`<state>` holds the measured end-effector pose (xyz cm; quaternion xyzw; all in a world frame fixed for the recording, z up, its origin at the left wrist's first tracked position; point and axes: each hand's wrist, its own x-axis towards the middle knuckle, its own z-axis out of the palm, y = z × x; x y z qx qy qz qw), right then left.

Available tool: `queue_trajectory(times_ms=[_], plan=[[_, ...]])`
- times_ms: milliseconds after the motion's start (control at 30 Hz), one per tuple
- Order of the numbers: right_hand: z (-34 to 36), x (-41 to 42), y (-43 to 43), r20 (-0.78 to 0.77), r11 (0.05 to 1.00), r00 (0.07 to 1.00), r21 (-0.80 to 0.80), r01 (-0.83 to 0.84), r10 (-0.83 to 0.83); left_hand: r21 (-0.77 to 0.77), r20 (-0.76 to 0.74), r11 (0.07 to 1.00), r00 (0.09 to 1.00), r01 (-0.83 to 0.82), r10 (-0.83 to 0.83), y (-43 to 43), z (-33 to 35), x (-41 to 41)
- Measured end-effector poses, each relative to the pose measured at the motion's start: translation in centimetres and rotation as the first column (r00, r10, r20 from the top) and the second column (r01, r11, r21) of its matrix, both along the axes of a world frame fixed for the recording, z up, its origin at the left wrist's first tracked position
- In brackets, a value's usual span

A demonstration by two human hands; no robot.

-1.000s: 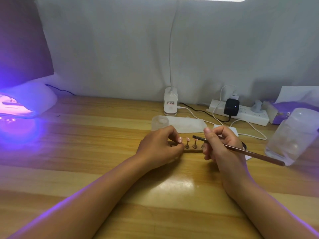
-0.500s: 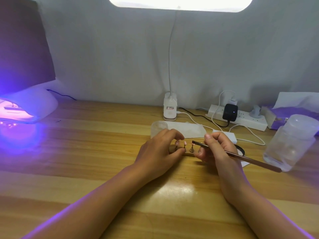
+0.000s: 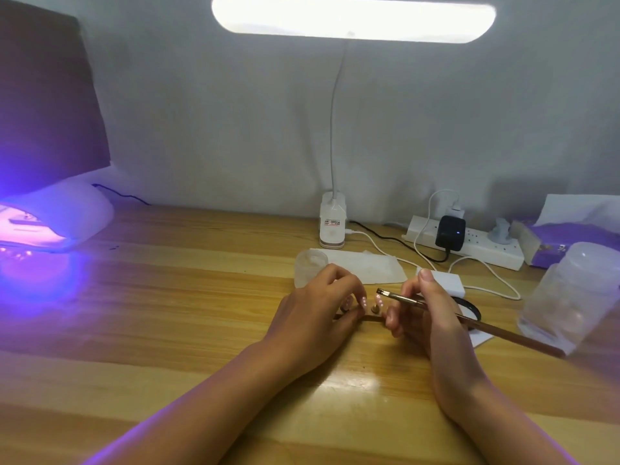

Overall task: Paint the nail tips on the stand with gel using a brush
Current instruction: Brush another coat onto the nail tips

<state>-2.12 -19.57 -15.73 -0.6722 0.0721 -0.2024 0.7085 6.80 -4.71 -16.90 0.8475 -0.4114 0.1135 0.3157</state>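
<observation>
**Painting Tiny Nails at My Worktop**

My left hand (image 3: 315, 317) sits on the striped wooden worktop (image 3: 188, 317). Its fingers curl around the left end of the small dark nail stand (image 3: 367, 317) and hold it. The stand lies flat in the middle of the worktop, between my two hands. Little pink nail tips (image 3: 379, 299) stick up from it on short pegs. Some of them hide behind my left fingers.

My right hand (image 3: 432, 317) pinches the long thin brown brush (image 3: 469, 322) like a pencil. The brush tip points left and sits just above and right of the pink nail tip nearest my right hand. I cannot tell if it touches.

A small clear round jar (image 3: 310, 268) stands just behind my left hand, next to a white paper wipe (image 3: 372, 268). A white clip lamp (image 3: 332, 226) shines from above. A white power strip (image 3: 483, 245) with a black plug lies at the back right. A big cloudy plastic jar (image 3: 570, 297) stands on the far right. A white nail dryer lamp (image 3: 57, 219) glows purple on the far left.
</observation>
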Motion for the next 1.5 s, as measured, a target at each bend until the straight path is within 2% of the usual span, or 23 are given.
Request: queue_trajectory(times_ms=[367,867,1067,1200,1300,1400,1500], plan=[[-0.1,0.0,0.1,0.006,0.998,1.0,-0.057,-0.02,0.02,-0.021,0.014,1.0,1.0,-0.016,0.016,-0.2,-0.1,0.2],[-0.2,0.1,0.1,-0.013,0.991,1.0,-0.13,0.021,-0.023,0.079,0.082,0.997,0.997,0.001,-0.007,-0.1,-0.1,0.3],[-0.3,0.0,-0.3,0.029,0.999,0.998,-0.015,0.051,-0.05,0.044,0.223,0.999,0.974,0.017,-0.027,0.2,0.5,-0.7],[-0.2,-0.4,-0.8,0.008,0.996,0.998,0.071,0.063,-0.064,-0.001,0.172,0.994,0.979,0.109,-0.107,0.6,0.6,-2.2],[-0.1,-0.3,-0.4,-0.015,0.997,0.997,-0.002,0.073,-0.073,0.066,0.148,0.988,0.978,0.139,-0.148,0.5,0.4,-2.5],[-0.3,-0.1,-0.2,-0.013,0.995,0.998,-0.081,0.055,-0.057,0.063,0.153,0.99,0.979,0.129,-0.137,0.4,0.3,-2.1],[-0.2,0.0,-0.5,-0.032,0.997,0.999,-0.081,0.02,-0.023,0.062,0.169,0.99,0.976,0.13,-0.139,0.2,0.2,-1.9]])
